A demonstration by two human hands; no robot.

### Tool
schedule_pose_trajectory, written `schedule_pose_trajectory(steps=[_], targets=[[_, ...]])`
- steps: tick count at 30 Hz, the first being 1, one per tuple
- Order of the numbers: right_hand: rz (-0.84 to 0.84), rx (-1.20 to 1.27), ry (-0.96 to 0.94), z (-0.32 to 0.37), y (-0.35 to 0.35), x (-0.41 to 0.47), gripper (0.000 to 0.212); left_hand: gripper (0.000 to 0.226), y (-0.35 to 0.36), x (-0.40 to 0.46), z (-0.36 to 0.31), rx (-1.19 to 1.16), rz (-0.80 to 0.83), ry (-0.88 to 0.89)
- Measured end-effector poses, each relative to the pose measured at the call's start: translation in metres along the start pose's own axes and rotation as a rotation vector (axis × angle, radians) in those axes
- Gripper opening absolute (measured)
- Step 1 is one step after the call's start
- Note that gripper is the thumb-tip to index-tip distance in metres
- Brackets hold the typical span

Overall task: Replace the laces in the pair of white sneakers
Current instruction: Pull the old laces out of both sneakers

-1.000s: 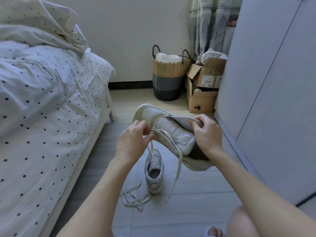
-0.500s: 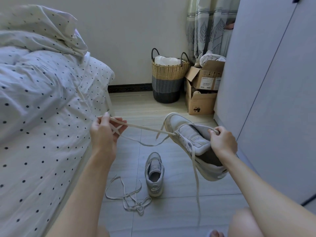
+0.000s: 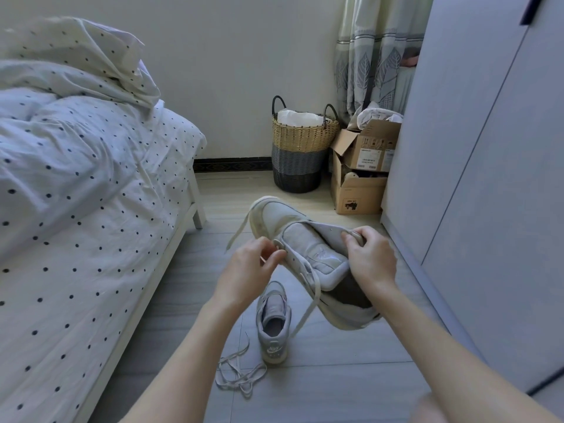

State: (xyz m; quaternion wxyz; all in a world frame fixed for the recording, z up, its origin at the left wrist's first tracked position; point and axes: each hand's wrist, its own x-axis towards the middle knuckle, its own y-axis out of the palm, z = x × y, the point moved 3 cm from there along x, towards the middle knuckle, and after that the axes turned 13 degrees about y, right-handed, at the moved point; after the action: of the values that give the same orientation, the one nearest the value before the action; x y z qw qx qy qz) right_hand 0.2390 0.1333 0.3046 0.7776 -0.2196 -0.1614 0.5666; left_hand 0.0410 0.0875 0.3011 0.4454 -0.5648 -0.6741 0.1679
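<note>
I hold a white sneaker [image 3: 308, 239] in the air, toe pointing away from me. My right hand [image 3: 370, 259] grips its right eyelet flap near the tongue. My left hand [image 3: 248, 271] pinches the white lace [image 3: 311, 297] at the left eyelet row. One lace end trails up past the toe, the other hangs down below the shoe. The second white sneaker [image 3: 273, 323] stands on the floor, heel toward me, with no lace in it. A loose tangled lace [image 3: 239, 375] lies on the floor beside its heel.
A bed with dotted bedding [image 3: 76, 209] fills the left side. A wardrobe [image 3: 476, 178] stands close on the right. A woven basket [image 3: 300, 148] and open cardboard boxes [image 3: 363, 169] sit by the far wall. My knee [image 3: 442, 410] shows at the bottom right.
My left hand had pulled the lace far out to the left; it has now come back to the shoe's eyelets. The sneaker shifted back toward the middle.
</note>
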Motion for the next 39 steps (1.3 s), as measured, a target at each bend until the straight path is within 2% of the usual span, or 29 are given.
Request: schedule_pose_trajectory(steps=[4,8,13,17,21,23,25,28,31,33,34,36,39], targets=[[0.024,0.048,0.021,0.005,0.001,-0.003,0.022,0.016,-0.013,0.001,0.002,-0.044,-0.163,0.016],[0.057,0.080,0.027,0.004,0.001,-0.003,0.023,0.016,-0.014,-0.001,0.003,-0.053,-0.110,0.049],[0.106,0.136,0.071,0.001,0.004,0.000,0.023,0.012,-0.015,-0.002,0.000,-0.022,-0.171,0.076],[0.112,0.125,0.095,-0.004,0.006,0.001,0.023,0.006,-0.016,-0.002,0.002,-0.028,-0.077,0.055],[0.117,0.089,0.107,-0.006,0.009,0.002,0.026,0.011,-0.008,-0.005,0.001,0.040,0.003,0.042],[0.116,0.086,0.134,-0.009,0.010,0.004,0.024,0.015,-0.009,-0.003,-0.004,-0.041,-0.025,-0.010],[0.115,0.099,0.162,-0.014,0.012,0.008,0.024,0.018,-0.015,0.000,-0.007,-0.224,-0.066,-0.102],[0.100,0.123,0.226,-0.024,0.012,0.014,0.025,0.018,-0.033,0.002,-0.003,-0.636,-0.274,-0.260],[0.051,0.097,0.259,-0.031,0.007,0.021,0.024,0.021,-0.057,-0.003,0.009,-1.033,-0.668,-0.428],[0.011,0.069,0.272,-0.035,0.001,0.025,0.022,0.024,-0.066,-0.007,0.015,-1.124,-0.852,-0.494],[-0.007,0.051,0.276,-0.037,-0.001,0.026,0.021,0.025,-0.067,-0.009,0.018,-1.123,-0.892,-0.519],[-0.035,0.002,0.272,-0.037,-0.003,0.028,0.019,0.025,-0.063,-0.009,0.022,-1.062,-0.841,-0.546],[-0.045,-0.040,0.241,-0.033,-0.002,0.025,0.020,0.019,-0.050,-0.004,0.018,-0.869,-0.571,-0.491]])
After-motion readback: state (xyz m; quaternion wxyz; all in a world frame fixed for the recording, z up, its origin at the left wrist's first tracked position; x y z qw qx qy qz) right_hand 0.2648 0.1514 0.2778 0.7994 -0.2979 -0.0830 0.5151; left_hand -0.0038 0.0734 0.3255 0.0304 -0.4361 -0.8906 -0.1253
